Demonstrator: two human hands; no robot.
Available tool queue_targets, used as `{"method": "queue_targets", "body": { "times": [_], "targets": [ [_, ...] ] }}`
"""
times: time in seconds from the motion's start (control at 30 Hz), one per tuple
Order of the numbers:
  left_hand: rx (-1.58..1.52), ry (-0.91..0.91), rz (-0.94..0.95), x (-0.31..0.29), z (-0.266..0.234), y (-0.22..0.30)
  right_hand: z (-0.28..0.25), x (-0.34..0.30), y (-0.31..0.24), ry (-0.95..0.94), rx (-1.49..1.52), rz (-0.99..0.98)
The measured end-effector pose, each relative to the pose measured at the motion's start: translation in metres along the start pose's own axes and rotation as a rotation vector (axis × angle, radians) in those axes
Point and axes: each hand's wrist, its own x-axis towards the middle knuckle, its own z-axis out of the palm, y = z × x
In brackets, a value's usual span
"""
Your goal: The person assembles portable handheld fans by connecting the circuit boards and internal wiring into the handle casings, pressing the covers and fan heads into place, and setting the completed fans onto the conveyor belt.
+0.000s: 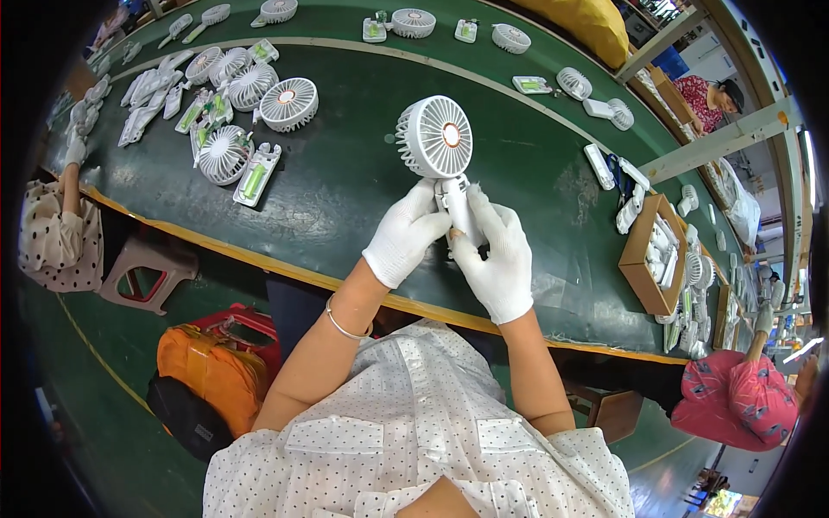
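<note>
A white handheld fan (440,136) with a round slatted grille and an orange-ringed centre stands upright between my hands above the green workbench (345,164). My left hand (406,231), in a white knit glove, closes on the left side of its handle just below the head. My right hand (499,259), gloved the same way, grips the handle's right side, thumb across its lower part. The white handle (464,216) is partly hidden by my fingers. To the left lie fan heads (288,104) and an opened handle with a green battery cell (256,175).
White handle shells (155,95) are heaped at the far left. A cardboard box (637,259) of white parts stands at the right, near dark-handled scissors (618,173). More fans (414,23) sit along the far strip. Co-workers sit on both sides; an orange bag (211,371) is below left.
</note>
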Motion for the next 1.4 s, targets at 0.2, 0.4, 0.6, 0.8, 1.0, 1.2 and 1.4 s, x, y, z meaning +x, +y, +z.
{"method": "queue_targets", "body": {
  "times": [0.2, 0.4, 0.6, 0.8, 1.0, 1.2, 1.4],
  "targets": [
    [-0.128, 0.001, 0.113, 0.002, 0.003, 0.000, 0.014, -0.004, -0.004, 0.071, -0.135, -0.265],
    [-0.152, 0.055, 0.134, 0.002, -0.004, -0.002, 0.016, -0.014, 0.007, 0.027, 0.311, -0.087],
    [-0.126, 0.029, 0.153, -0.005, 0.000, 0.005, -0.001, -0.008, 0.019, -0.399, 0.681, 0.378],
    [-0.041, -0.140, -0.003, -0.006, -0.003, 0.009, -0.005, -0.007, 0.000, -0.486, 0.622, 0.526],
    [-0.025, -0.125, -0.013, -0.009, -0.002, 0.011, -0.006, -0.005, 0.003, -0.485, 0.670, 0.547],
    [0.122, -0.127, -0.117, -0.011, 0.000, 0.020, -0.008, -0.001, -0.001, -0.524, 0.668, 0.597],
    [-0.312, -0.281, 0.000, -0.010, 0.010, 0.002, -0.008, -0.018, 0.027, -0.767, 1.520, 0.665]
  ]
}}
